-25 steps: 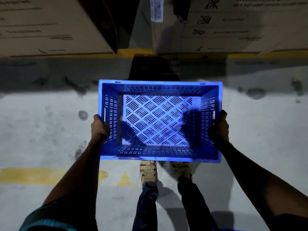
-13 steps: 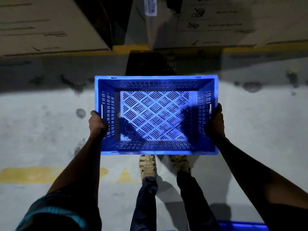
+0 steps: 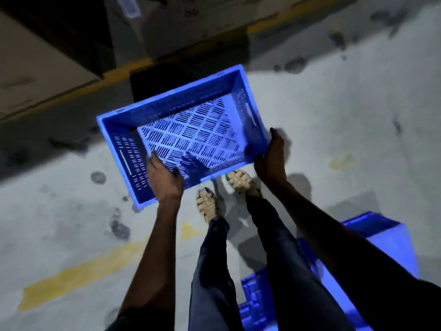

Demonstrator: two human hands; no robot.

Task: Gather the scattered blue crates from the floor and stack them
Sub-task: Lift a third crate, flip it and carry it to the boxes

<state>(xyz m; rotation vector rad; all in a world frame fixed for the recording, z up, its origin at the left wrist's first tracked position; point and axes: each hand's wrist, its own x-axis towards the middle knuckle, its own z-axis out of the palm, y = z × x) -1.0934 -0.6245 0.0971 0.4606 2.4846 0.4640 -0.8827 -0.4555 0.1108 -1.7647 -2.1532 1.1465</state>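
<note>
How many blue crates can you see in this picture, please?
2: one blue crate held in both hands above the floor, and a second crate at lower right behind the person's legs, partly hidden; more may lie out of view.

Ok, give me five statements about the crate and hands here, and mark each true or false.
1. The held crate is empty. True.
2. Only one hand touches the held crate. False: the left hand holds its near-left part and the right hand its right end.
3. More blue crates sit at the lower right, behind the person's legs. True.
4. The held crate rests flat on the floor. False: it is held up, tilted, above the sandalled feet.
5. The painted floor lines are red. False: the floor line is yellow.
</note>
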